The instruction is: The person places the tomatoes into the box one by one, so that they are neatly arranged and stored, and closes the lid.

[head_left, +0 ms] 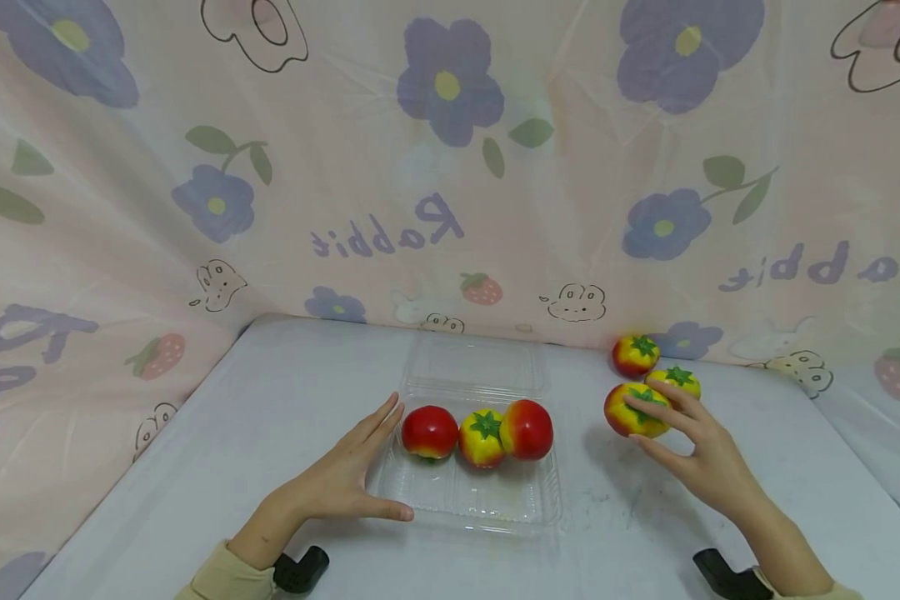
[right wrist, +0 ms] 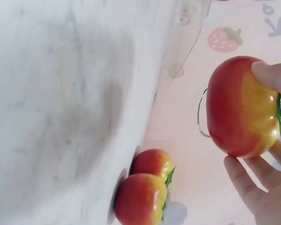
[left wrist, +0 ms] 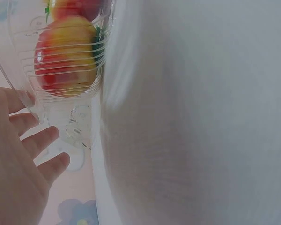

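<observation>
Between the thumb and fingers of my right hand [head_left: 708, 454] is a red-and-yellow toy tomato [right wrist: 239, 108] with a green leafy top, raised above the table in the right wrist view. My left hand [head_left: 337, 475] rests at the left side of a clear plastic box [head_left: 487, 504], its fingers straight and thumb spread along the near left corner. Inside the box, three toy tomatoes sit in a row: a red one [head_left: 429, 432], a yellow one [head_left: 482, 439] with its leaves up, and a red-yellow one [head_left: 527, 430] tipped on its side.
Two more toy tomatoes, one at the back [head_left: 635, 356] and one partly hidden [head_left: 675, 382], stand beyond my right hand. The box's open lid [head_left: 474, 367] lies flat toward the patterned cloth backdrop [head_left: 555, 192]. A white cloth covers the table [head_left: 270, 408].
</observation>
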A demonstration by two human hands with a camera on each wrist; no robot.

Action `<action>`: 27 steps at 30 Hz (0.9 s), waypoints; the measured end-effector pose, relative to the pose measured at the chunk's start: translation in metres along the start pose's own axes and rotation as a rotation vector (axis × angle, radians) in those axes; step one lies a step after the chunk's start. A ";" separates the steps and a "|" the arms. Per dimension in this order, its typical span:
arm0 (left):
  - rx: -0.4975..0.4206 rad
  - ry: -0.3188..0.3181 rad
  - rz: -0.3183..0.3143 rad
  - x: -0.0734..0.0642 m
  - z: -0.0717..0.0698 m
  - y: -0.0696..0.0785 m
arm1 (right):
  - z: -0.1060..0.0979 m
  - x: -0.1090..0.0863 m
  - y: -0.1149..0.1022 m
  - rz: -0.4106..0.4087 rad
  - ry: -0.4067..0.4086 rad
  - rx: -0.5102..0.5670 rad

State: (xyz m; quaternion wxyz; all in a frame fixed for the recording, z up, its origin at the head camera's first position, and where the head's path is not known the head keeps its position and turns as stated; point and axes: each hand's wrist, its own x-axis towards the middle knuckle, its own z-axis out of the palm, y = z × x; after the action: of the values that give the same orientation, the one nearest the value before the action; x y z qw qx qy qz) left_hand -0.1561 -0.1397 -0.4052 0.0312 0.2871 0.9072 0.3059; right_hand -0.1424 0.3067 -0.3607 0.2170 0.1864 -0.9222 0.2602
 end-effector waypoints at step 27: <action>0.006 -0.003 0.013 0.000 -0.002 0.001 | 0.004 0.006 -0.029 -0.104 0.023 0.007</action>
State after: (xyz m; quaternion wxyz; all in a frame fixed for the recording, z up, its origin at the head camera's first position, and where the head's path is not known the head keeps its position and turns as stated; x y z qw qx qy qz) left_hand -0.1556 -0.1401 -0.4029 0.0299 0.2933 0.9062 0.3032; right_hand -0.1357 0.2798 -0.3488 0.2401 0.2319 -0.9078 0.2539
